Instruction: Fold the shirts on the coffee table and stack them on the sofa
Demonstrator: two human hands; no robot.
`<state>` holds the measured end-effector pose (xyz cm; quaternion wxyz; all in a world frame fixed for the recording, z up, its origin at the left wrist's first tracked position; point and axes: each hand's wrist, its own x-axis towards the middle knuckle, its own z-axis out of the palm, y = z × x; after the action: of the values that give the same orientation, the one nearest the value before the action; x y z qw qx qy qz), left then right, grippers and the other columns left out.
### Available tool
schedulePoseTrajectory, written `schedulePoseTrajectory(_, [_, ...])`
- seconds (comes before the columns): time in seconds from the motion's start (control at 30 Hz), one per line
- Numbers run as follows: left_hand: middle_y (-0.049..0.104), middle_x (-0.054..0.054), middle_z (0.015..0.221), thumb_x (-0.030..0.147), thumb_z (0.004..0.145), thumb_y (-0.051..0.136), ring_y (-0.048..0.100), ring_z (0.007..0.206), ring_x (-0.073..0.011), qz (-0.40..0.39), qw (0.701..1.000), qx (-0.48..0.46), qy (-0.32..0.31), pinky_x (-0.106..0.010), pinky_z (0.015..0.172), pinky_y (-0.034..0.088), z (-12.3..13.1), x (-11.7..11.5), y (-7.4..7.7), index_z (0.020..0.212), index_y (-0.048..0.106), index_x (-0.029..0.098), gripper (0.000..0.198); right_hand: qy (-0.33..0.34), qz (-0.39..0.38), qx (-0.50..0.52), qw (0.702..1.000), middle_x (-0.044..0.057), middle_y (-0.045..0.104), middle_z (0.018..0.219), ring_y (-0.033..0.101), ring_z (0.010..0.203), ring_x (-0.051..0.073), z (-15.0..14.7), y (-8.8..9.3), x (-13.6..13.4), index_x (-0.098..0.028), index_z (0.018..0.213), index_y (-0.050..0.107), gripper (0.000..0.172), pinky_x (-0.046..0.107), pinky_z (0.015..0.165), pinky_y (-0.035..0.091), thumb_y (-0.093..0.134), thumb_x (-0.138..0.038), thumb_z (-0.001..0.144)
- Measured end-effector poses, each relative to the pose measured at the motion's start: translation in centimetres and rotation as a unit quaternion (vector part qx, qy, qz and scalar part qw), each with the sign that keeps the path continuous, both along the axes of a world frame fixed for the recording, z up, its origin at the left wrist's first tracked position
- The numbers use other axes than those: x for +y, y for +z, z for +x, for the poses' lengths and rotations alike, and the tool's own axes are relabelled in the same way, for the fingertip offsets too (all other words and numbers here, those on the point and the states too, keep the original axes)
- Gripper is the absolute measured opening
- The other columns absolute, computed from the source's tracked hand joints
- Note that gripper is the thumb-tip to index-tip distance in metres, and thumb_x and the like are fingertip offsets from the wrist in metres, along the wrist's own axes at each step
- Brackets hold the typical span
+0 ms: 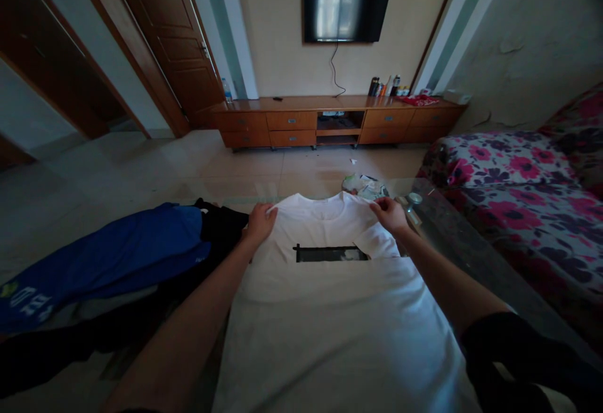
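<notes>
A white T-shirt (pixel 330 325) stretches out in front of me on a glass table, its neckline at the far end. A dark rectangular print (pixel 330 254) crosses its chest, and a straight edge of white cloth lies just below, seeming to cover part of the print. My left hand (pixel 259 223) pinches the shirt at its left shoulder. At the opposite shoulder, my right hand (pixel 390 214) holds the fabric between thumb and fingers. Left of the shirt lie a blue garment (pixel 136 249) and black clothing (pixel 223 227).
The glass tabletop (pixel 464 253) continues right toward a sofa with a floral cover (pixel 513 161). Beyond the shirt are a plastic bag (pixel 365 183) and a small glass jar (pixel 414 199). A low wooden cabinet (pixel 292 121) stands against the far wall under a television (pixel 348 4).
</notes>
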<state>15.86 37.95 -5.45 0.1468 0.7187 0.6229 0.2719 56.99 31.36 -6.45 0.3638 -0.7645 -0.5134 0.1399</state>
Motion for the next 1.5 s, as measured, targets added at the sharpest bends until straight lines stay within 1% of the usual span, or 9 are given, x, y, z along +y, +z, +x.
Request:
schedulePoseTrajectory(0.27, [0.069,-0.005,0.098,0.038,0.097,0.054,0.065,0.091,-0.0188,0.130,0.979,-0.081,-0.134,-0.030,0.086,0.052,-5.3,-13.8,5.7,0.102,0.068,0.019,0.024,0.100,0.144,0.000,0.984,0.007,0.070,0.093,0.067,0.085,0.021,0.1,5.1,-17.5,-0.022,0.101,0.061,0.034,0.029,0.072,0.054,0.059,-0.055,0.094])
schedulePoseTrajectory(0.4, [0.069,-0.006,0.098,0.028,0.095,0.052,0.066,0.094,-0.0196,0.124,0.970,-0.030,-0.207,-0.031,0.087,0.053,-8.4,-21.6,4.5,0.100,0.064,0.021,0.015,0.191,0.082,-0.068,0.976,0.009,0.070,0.108,0.069,0.100,0.024,1.7,2.5,-26.9,-0.025,0.105,0.061,0.022,0.036,0.085,0.057,0.057,-0.044,0.097])
schedulePoseTrajectory(0.5, [0.068,-0.007,0.109,0.018,0.091,0.052,0.065,0.103,-0.0208,0.027,0.957,0.039,-0.287,-0.032,0.093,0.052,-9.4,-25.6,2.3,0.102,0.063,0.022,0.017,0.270,0.007,-0.109,0.957,0.012,0.068,0.122,0.065,0.115,0.027,2.8,-0.3,-30.7,-0.025,0.096,0.062,0.018,0.043,0.097,0.055,0.052,-0.040,0.097])
schedulePoseTrajectory(0.6, [0.063,-0.009,0.122,0.017,0.083,0.060,0.059,0.115,-0.0251,-0.056,0.944,0.116,-0.304,-0.039,0.102,0.047,-8.8,-27.6,1.1,0.114,0.062,0.023,0.031,0.296,-0.062,-0.158,0.940,0.013,0.061,0.135,0.059,0.125,0.030,2.3,-1.1,-31.8,-0.024,0.101,0.065,0.019,0.049,0.103,0.050,0.055,-0.039,0.094])
schedulePoseTrajectory(0.77, [0.062,-0.008,0.121,0.030,0.081,0.069,0.055,0.117,-0.0293,-0.086,0.949,0.144,-0.265,-0.046,0.103,0.041,-6.0,-28.5,1.1,0.115,0.061,0.022,0.036,0.325,-0.074,-0.162,0.929,0.015,0.053,0.143,0.050,0.133,0.030,-3.6,1.3,-30.6,-0.022,0.134,0.057,0.049,0.048,0.112,0.042,0.062,-0.038,0.089])
schedulePoseTrajectory(0.97, [0.067,-0.007,0.108,0.023,0.085,0.063,0.061,0.102,-0.0238,-0.085,0.972,0.055,-0.214,-0.040,0.094,0.044,-4.0,-28.9,-1.3,0.112,0.061,0.021,0.027,0.388,-0.102,-0.168,0.901,0.011,0.059,0.118,0.055,0.111,0.029,-10.8,2.2,-30.0,-0.021,0.109,0.062,0.030,0.044,0.098,0.046,0.065,-0.026,0.079])
schedulePoseTrajectory(1.07, [0.069,-0.007,0.103,0.026,0.088,0.063,0.063,0.096,-0.0238,-0.087,0.976,0.050,-0.194,-0.041,0.091,0.045,-3.6,-28.9,-2.2,0.124,0.060,0.021,0.037,0.391,-0.103,-0.168,0.899,0.011,0.057,0.115,0.053,0.109,0.028,-10.7,1.9,-30.7,-0.020,0.107,0.060,0.033,0.043,0.097,0.046,0.062,-0.018,0.074])
schedulePoseTrajectory(1.3, [0.068,-0.007,0.102,0.023,0.097,0.052,0.062,0.102,-0.0235,0.017,0.966,0.059,-0.252,-0.040,0.093,0.047,-3.7,-28.7,-1.2,0.103,0.068,0.022,0.017,0.408,-0.084,-0.165,0.894,0.009,0.062,0.101,0.057,0.099,0.024,-7.7,2.4,-30.1,-0.020,0.093,0.062,0.019,0.037,0.088,0.047,0.051,-0.008,0.082])
schedulePoseTrajectory(1.5, [0.064,-0.008,0.099,0.013,0.089,0.055,0.060,0.094,-0.0234,0.114,0.909,0.147,-0.373,-0.038,0.085,0.049,-5.7,-30.5,-0.1,0.107,0.064,0.023,0.022,0.420,-0.092,-0.121,0.895,0.006,0.065,0.094,0.060,0.092,0.021,-6.3,3.6,-30.3,-0.022,0.092,0.064,0.025,0.034,0.084,0.045,0.055,-0.005,0.075])
